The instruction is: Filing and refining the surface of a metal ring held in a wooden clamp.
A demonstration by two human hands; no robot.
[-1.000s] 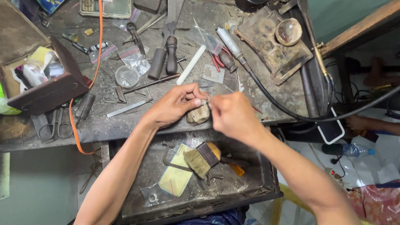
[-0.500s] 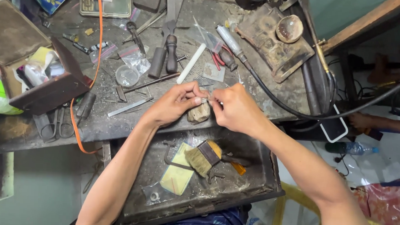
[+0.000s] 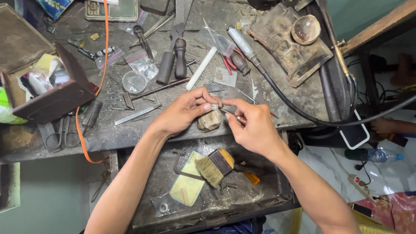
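While the left hand (image 3: 182, 112) is pinching a small metal piece (image 3: 214, 107) against the wooden peg (image 3: 209, 121), the right hand (image 3: 252, 128) fingers are gripping a thin tool (image 3: 231, 115) at the counter (image 3: 283, 99) edge.

Two bare forearms, no sleeves in view. Left hand (image 3: 182, 113) and right hand (image 3: 252, 128) bare: no gloves, no rings, no watch or band at either wrist. Dark blue cloth over the lap (image 3: 221, 232).

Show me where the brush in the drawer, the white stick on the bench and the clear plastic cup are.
brush (image 3: 215, 165): head view, on its dark ferrule.
white stick (image 3: 201, 68): head view, mid-length.
clear plastic cup (image 3: 134, 82): head view, on its inside bottom.
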